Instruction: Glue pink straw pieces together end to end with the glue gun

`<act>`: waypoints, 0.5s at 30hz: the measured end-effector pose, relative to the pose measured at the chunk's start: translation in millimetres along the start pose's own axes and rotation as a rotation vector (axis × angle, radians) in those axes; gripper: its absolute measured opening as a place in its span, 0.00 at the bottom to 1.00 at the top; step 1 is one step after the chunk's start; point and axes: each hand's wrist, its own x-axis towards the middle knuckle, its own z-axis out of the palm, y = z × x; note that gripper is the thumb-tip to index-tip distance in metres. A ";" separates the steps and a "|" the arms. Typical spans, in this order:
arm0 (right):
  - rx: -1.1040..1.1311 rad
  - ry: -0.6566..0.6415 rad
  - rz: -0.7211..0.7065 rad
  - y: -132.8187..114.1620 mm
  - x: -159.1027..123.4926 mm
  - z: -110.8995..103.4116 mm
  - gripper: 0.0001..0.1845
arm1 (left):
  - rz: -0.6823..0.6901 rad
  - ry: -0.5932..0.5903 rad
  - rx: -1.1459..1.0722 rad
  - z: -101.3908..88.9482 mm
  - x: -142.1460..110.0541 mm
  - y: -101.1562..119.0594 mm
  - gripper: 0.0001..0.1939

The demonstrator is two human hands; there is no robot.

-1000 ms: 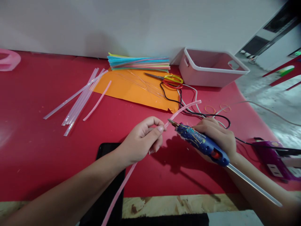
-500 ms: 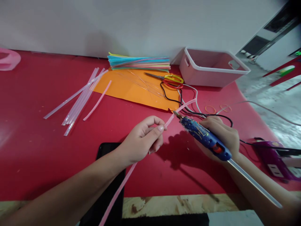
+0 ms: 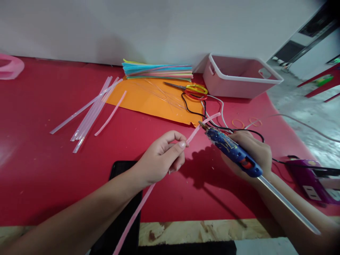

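My left hand point(image 3: 168, 156) pinches a long pink pipe cleaner point(image 3: 135, 216) between thumb and fingertips. One end of it points up and right past the fingers; the other runs down under my wrist toward the bottom edge. Wrapped around a blue hot glue gun point(image 3: 231, 150) is my right hand point(image 3: 252, 152). The gun's metal nozzle is at the pipe cleaner's upper stretch; whether they touch I cannot tell. A clear glue stick point(image 3: 289, 205) juts from the gun's back end. Below my left forearm lies a black phone-like slab point(image 3: 123, 209), partly hidden.
Scissors point(image 3: 191, 89) rest on an orange envelope point(image 3: 148, 101), near a bundle of coloured pipe cleaners point(image 3: 158, 71). Glue sticks point(image 3: 89, 118) and a short pink pipe cleaner point(image 3: 110, 115) lie left. A pink basket point(image 3: 233, 83), cables and a purple power strip point(image 3: 305, 180) stand right.
The glue gun's nozzle has shifted slightly up and right along the pipe cleaner. The pipe cleaner's far end has moved a little left and down. My left hand has barely moved.
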 end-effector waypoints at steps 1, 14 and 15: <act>-0.007 0.007 0.006 -0.4 0.0 -0.5 0.10 | 0.002 0.002 -0.001 0.3 0.0 0.2 0.06; 0.226 -0.060 -0.092 -0.2 -3.0 4.1 0.09 | -0.026 0.030 0.000 0.5 0.9 0.8 0.07; 0.227 -0.062 -0.091 -0.8 -3.1 4.5 0.09 | -0.023 0.028 -0.002 0.8 0.7 1.0 0.07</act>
